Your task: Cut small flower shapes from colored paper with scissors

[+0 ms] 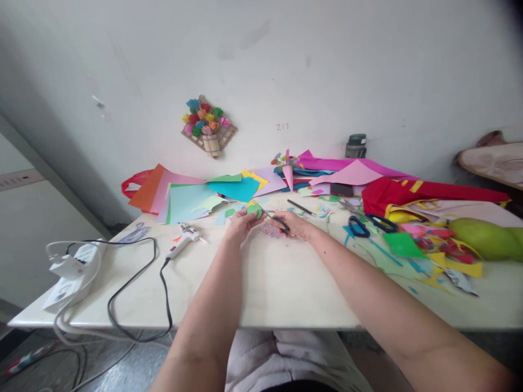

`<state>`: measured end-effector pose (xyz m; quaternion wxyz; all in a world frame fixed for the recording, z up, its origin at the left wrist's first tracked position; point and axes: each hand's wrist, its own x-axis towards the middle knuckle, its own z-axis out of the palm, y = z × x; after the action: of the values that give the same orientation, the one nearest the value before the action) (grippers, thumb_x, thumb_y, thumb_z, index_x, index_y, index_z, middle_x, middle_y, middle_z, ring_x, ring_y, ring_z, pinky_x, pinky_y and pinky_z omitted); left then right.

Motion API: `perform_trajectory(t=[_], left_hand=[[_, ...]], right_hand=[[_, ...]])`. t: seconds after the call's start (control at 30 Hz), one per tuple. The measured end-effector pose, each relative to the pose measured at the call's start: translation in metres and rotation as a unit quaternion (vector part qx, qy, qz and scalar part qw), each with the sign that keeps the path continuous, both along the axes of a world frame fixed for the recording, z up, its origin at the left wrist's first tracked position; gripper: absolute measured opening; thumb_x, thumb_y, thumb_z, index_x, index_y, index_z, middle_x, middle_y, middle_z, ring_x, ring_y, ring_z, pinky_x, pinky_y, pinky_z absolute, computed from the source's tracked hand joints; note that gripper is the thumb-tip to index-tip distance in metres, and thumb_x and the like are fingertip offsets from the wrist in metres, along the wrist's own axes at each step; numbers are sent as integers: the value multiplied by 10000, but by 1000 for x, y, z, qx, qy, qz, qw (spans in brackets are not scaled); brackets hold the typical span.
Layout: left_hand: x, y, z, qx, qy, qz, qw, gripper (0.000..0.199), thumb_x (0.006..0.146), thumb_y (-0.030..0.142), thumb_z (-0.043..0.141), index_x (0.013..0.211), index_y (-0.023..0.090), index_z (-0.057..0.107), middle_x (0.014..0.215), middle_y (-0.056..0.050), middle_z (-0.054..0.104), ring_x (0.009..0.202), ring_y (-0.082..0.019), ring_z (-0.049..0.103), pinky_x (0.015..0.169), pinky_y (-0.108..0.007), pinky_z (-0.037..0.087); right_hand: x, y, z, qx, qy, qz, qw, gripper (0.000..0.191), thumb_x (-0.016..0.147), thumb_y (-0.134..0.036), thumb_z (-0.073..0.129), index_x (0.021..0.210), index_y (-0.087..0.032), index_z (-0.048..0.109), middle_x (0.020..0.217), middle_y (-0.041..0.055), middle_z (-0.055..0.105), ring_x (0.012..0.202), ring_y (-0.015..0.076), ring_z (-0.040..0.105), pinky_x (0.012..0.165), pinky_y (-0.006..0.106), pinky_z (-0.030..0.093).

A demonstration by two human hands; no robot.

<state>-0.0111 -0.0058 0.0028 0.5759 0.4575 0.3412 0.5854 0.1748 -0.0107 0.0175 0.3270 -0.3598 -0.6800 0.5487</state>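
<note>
Between the fingers of my left hand (242,225) is a small piece of green paper (254,211). My right hand (297,226) grips a pair of scissors (281,222) by the dark handles, and the blades point left toward the green paper. Whether the blades touch the paper is too small to tell. Under and between both hands lie small paper scraps (272,231) on the table (278,288). A black pen (301,207) rests just beyond my right hand.
At the left are a glue gun (180,246) with a black cord and a power strip (73,277). Coloured paper sheets (190,201) lie at the back. Blue-handled scissors (359,225), paper offcuts and a green fruit-like object (482,238) are on the right. A paper-flower decoration (210,125) hangs above.
</note>
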Motion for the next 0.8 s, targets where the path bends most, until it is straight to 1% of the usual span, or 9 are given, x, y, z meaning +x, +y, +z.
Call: perform_trajectory(t=[0.23,0.5,0.63,0.8], left_hand=[[1,-1,1,0,-1,3,1000,255,601,238,841,777,107,710,795,-79,724,753,-201,703,880,-369,544],[0,-1,1,-2,-2,5,1000,268,581,258,847,775,122,721,794,-67,735,747,-193,703,853,-347,559],[-1,1,-1,-6,-7,7,1000,278,595,257,845,791,111,713,807,-74,732,757,-193,708,860,-344,558],[-2,5,-4,-13,-13,14,1000,255,625,254,831,804,123,707,820,-73,733,790,-205,714,868,-355,561]], right_hand=[[0,6,-6,5,2,5,1000,293,736,-386,694,643,-186,501,419,-65,423,333,70,352,322,216,228],[-3,3,-3,-14,20,-1,1000,311,701,-361,737,638,-178,494,440,-81,399,360,55,339,333,193,241],[-4,7,-7,-16,31,0,999,304,694,-359,743,647,-174,506,469,-80,399,360,52,336,328,195,246],[-2,10,-10,-10,27,5,1000,299,680,-347,758,651,-168,521,448,-77,398,355,56,343,335,197,243]])
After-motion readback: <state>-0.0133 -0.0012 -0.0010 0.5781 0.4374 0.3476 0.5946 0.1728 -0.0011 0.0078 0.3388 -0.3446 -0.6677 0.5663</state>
